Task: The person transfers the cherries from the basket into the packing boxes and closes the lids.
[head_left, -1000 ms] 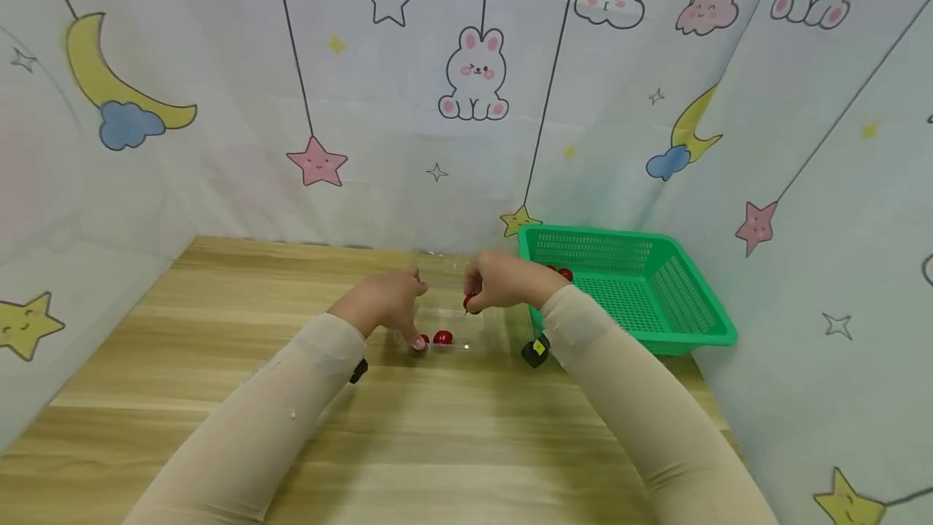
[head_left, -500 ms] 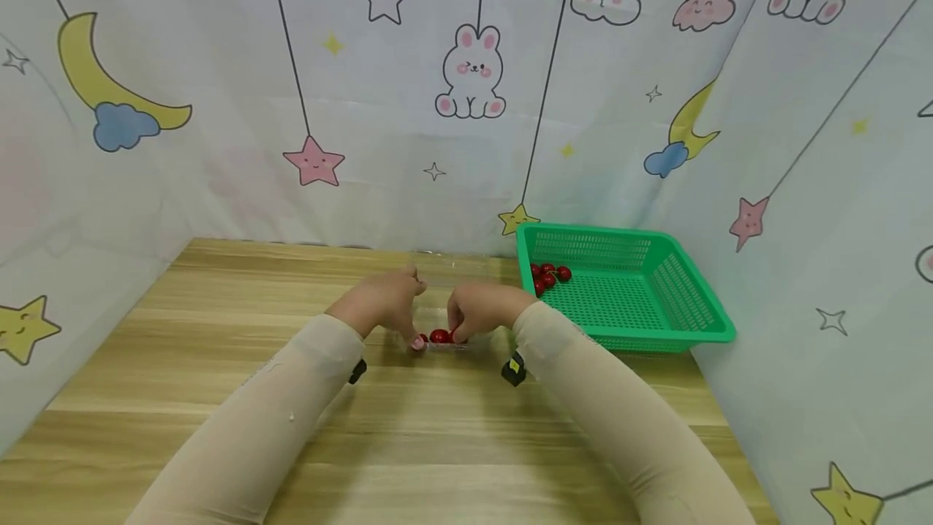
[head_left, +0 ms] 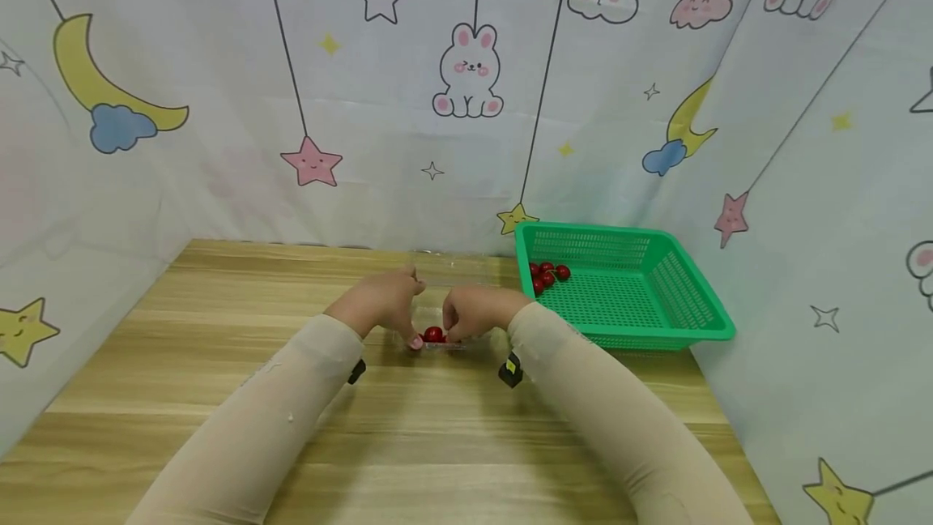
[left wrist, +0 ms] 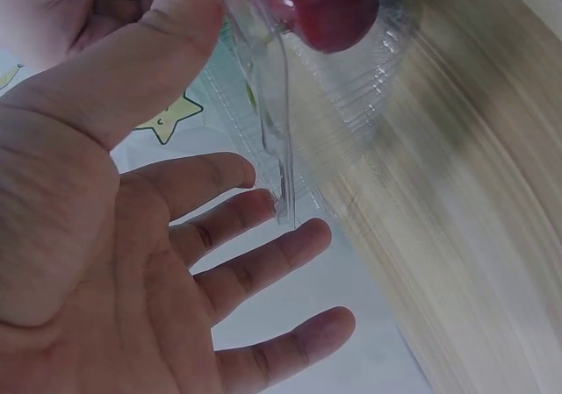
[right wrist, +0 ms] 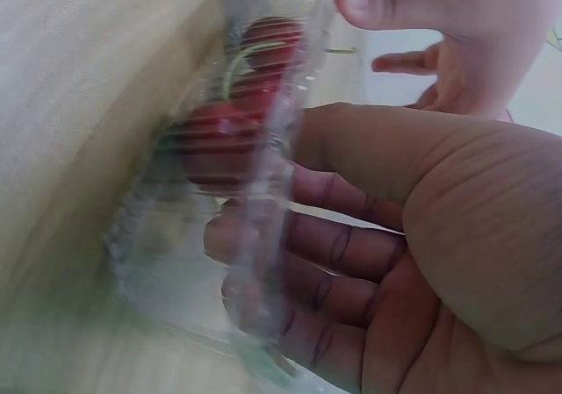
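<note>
In the head view, cherries (head_left: 433, 334) are seen at the near side of a clear box (head_left: 448, 346), between left hand (head_left: 385, 302) and right hand (head_left: 479, 310). In the left wrist view, fingers are spread; in the right, cherries are seen beside the thumb, whether pinched cannot be told.

Two hands are counted, the left hand (head_left: 382, 302) at nine o'clock and the right hand (head_left: 483, 312) at three, about one box (right wrist: 167, 254); in it about three blurred cherries (right wrist: 215, 144) can be made out. In one basket (head_left: 685, 326), at three o'clock, five fruits (head_left: 547, 279) are seen. Two sleeves (head_left: 248, 420) are shown.
</note>
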`<state>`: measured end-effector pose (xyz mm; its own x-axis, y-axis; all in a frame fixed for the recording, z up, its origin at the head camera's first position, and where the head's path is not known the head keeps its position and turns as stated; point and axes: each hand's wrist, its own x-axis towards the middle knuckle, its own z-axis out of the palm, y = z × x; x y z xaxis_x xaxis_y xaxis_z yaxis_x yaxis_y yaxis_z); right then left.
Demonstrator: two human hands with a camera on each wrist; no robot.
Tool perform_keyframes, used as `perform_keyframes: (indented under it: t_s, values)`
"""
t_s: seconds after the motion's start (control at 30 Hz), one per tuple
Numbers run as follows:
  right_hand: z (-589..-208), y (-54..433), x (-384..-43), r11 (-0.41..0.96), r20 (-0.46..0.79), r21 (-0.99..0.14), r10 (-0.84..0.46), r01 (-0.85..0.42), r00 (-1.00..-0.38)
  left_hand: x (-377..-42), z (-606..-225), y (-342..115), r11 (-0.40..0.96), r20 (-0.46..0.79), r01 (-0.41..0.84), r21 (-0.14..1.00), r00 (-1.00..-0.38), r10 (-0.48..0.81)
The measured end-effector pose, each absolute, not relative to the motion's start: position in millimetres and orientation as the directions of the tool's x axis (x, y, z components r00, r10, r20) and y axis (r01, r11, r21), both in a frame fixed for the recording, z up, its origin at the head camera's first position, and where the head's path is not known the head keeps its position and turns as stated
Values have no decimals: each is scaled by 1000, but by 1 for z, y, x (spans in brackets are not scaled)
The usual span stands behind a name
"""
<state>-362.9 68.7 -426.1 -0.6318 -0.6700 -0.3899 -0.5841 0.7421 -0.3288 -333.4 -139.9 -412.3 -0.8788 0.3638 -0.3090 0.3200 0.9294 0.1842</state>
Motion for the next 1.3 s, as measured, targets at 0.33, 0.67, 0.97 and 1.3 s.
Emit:
perform_keyframes:
  t_s: [0.33, 0.67, 0.97, 1.3]
  values:
    - [-382, 89, -371, 773, -328, -338, -632, -538, -702, -334, -411, -139, 931, -314, 312, 187, -879, 358]
    - [-338, 146, -396, 818, -208, -361, -539, -448, -816, -331, -409, -140, 930, -306, 319, 183, -880, 362]
    - [-346, 197, -430, 857, -197, -371, -450, -359, -871, -331, -411, -140, 931, -312, 316, 183, -879, 360]
    - [-377, 233, -454, 913, -320, -341, -337, -225, -885, -330, -412, -140, 926, -297, 329, 185, -879, 372]
